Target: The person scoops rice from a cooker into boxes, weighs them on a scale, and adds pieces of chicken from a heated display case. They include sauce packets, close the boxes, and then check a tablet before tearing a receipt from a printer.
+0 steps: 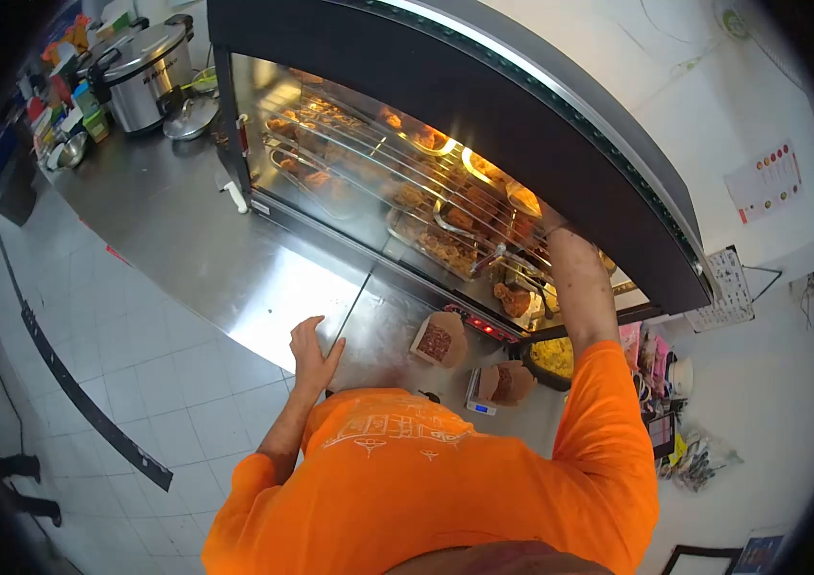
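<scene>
My left hand (311,353) rests at the front edge of the steel counter, fingers apart and holding nothing. My right forearm (581,283) reaches into the lit food warmer (426,86); the hand itself is hidden behind the dark upper frame, so its fingers do not show. Inside the warmer, trays of fried chicken (512,299) sit on and under a wire rack (368,144). Below the warmer stand two open paper boxes of reddish-brown grains: one box (437,340) on the counter, the other box (505,383) on a small digital scale (481,407).
A black bowl of yellow food (550,359) stands by my right arm. Farther left are a large steel cooker (146,81), a lid (191,119), a metal bowl (71,150) and several bottles. Tiled floor (167,383) lies beyond the counter edge (153,278).
</scene>
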A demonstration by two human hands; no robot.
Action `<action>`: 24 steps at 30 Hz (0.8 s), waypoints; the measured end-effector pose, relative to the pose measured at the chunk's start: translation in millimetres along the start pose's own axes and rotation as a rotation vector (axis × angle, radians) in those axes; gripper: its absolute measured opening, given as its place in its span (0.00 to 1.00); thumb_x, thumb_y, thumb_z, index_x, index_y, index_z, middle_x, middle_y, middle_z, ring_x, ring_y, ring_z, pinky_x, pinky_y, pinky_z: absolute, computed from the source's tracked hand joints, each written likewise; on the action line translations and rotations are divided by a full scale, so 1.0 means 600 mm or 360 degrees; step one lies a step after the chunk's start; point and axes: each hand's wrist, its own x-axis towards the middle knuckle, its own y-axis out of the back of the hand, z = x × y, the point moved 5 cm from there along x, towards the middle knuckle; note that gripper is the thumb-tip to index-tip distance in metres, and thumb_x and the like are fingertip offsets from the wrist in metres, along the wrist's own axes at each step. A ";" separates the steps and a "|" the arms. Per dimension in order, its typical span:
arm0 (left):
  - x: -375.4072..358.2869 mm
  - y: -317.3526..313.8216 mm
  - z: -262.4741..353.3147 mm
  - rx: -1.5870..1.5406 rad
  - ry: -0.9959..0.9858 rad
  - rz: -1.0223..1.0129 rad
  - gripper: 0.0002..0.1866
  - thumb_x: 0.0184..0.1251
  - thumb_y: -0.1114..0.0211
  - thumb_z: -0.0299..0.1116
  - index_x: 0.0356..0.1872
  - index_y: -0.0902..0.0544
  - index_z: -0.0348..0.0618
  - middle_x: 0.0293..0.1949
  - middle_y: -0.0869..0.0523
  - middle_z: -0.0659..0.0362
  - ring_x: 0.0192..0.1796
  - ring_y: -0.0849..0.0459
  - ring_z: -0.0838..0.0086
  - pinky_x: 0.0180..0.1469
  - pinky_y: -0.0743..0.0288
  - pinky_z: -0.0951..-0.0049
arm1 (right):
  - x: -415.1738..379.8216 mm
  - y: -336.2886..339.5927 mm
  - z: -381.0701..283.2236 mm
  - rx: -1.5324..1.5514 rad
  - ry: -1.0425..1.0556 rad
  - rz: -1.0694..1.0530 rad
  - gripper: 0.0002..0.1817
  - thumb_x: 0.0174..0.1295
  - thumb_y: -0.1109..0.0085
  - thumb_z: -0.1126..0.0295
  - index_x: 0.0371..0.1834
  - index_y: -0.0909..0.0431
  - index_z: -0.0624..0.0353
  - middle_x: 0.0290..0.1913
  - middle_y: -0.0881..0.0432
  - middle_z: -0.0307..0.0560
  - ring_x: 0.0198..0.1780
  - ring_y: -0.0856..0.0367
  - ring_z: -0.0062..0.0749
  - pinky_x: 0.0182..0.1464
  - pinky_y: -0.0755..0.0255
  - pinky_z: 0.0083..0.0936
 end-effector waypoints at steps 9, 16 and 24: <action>0.022 -0.014 0.013 -0.0077 -0.0131 -0.0106 0.29 0.59 0.28 0.36 0.60 0.29 0.38 0.56 0.25 0.49 0.61 0.31 0.53 0.63 0.38 0.55 | 0.006 0.000 0.031 0.0625 -0.0238 0.0028 0.08 0.64 0.41 0.72 0.44 0.22 0.60 0.44 0.19 0.47 0.40 0.19 0.34 0.44 0.22 0.30; 0.002 -0.038 0.044 -0.0134 -0.0172 -0.0196 0.28 0.60 0.28 0.36 0.59 0.28 0.37 0.56 0.24 0.49 0.59 0.30 0.53 0.62 0.37 0.56 | -0.021 -0.017 0.070 0.1982 -0.0704 0.0069 0.06 0.63 0.41 0.73 0.42 0.23 0.60 0.41 0.19 0.46 0.37 0.19 0.32 0.41 0.22 0.28; -0.062 -0.038 0.036 -0.0189 -0.0059 -0.0237 0.26 0.63 0.29 0.34 0.59 0.27 0.35 0.54 0.24 0.49 0.58 0.28 0.57 0.63 0.35 0.60 | -0.239 -0.008 0.205 0.3635 -0.1192 0.0165 0.04 0.62 0.41 0.75 0.40 0.23 0.59 0.37 0.19 0.46 0.34 0.20 0.30 0.38 0.21 0.26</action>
